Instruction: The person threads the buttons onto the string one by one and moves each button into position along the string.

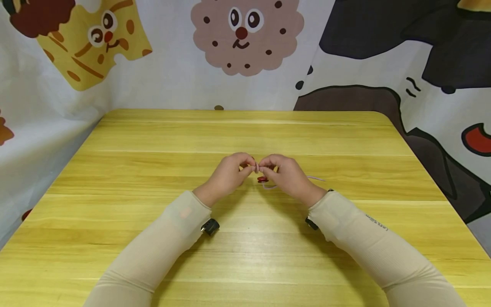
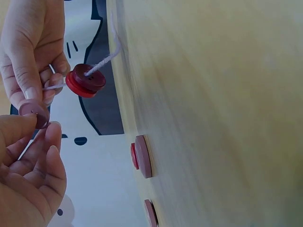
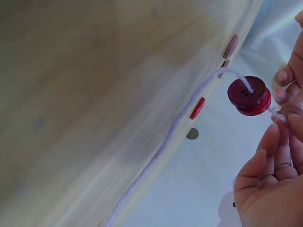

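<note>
Two threaded buttons [image 1: 262,180] sit on the string [image 1: 316,178], at five o'clock from the meeting fingertips. The right hand [image 1: 287,174] pinches that string; its visible end points toward three o'clock, part hidden beneath the hand. The left hand [image 1: 231,172] clamps a mauve button [image 2: 40,108], edge-on from the head, long axis twelve to six, face partly thumb-covered. Beyond, loose buttons [image 2: 144,157] lie on the table [image 1: 245,256], one cut off.
</note>
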`<state>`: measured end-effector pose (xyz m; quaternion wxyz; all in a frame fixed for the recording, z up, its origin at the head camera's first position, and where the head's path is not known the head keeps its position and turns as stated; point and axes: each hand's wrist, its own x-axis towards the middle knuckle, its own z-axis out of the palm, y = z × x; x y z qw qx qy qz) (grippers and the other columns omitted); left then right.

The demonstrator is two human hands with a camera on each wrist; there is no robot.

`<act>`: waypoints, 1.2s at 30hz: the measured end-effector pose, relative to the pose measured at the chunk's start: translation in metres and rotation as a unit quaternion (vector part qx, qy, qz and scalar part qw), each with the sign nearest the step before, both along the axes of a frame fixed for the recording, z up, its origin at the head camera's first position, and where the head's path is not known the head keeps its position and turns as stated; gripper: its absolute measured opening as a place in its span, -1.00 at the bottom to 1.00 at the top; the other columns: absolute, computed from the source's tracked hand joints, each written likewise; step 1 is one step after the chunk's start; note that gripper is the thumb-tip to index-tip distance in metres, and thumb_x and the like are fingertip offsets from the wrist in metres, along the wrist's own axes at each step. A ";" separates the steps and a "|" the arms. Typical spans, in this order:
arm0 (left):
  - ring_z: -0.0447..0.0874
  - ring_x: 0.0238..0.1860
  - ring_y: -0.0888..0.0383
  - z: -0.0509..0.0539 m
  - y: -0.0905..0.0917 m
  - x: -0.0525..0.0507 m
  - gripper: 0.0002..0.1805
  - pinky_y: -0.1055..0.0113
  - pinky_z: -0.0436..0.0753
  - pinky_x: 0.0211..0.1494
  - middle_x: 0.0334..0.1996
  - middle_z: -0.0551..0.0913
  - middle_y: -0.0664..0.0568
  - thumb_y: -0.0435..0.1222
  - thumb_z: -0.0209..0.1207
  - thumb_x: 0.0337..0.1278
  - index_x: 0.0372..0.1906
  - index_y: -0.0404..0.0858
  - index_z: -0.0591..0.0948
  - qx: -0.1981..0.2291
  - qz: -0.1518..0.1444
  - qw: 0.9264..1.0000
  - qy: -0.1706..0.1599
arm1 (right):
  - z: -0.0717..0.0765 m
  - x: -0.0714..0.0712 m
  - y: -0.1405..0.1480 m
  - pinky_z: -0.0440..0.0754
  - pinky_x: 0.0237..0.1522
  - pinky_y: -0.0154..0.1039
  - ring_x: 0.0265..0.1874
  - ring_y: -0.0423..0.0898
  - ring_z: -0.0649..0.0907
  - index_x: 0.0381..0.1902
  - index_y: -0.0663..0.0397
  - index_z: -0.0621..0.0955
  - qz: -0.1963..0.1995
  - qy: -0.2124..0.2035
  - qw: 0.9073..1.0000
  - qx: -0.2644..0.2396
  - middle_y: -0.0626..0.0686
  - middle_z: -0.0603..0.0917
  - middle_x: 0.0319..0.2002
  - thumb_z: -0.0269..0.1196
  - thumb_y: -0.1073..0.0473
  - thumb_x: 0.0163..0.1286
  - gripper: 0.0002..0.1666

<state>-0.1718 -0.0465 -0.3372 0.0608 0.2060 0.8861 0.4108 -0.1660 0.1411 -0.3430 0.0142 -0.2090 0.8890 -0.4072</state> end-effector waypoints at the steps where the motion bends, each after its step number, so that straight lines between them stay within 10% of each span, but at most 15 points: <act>1: 0.44 -0.53 0.18 0.000 0.000 0.000 -0.92 0.39 0.49 -0.43 -0.14 0.66 -0.01 -0.35 0.11 0.35 -0.23 -0.24 0.62 0.000 0.000 1.000 0.001 | 0.000 0.000 0.000 0.50 -0.44 -0.27 -0.41 -0.05 0.56 -0.17 0.07 0.67 0.003 0.001 1.000 -0.002 0.08 0.70 -0.25 0.21 0.24 0.41 -0.88; 12: 0.53 -0.25 0.14 0.000 0.000 0.001 -0.91 0.32 0.56 -0.19 -0.20 0.65 -0.01 -0.37 0.12 0.35 -0.24 -0.26 0.62 0.013 -0.003 1.000 0.025 | -0.002 0.000 -0.001 0.49 -0.34 -0.24 -0.34 -0.13 0.57 -0.08 0.13 0.60 0.012 0.013 1.000 -0.014 0.08 0.70 -0.30 0.22 0.29 0.38 -0.83; 36: 0.49 -0.33 0.11 0.000 0.001 0.002 -0.92 0.34 0.53 -0.27 -0.08 0.59 -0.04 -0.37 0.11 0.35 -0.27 -0.25 0.59 0.009 -0.009 1.000 0.027 | -0.001 0.000 0.001 0.51 -0.24 -0.15 -0.22 -0.09 0.57 0.01 0.11 0.58 0.019 -0.014 0.999 -0.043 0.07 0.68 -0.17 0.16 0.19 0.44 -0.76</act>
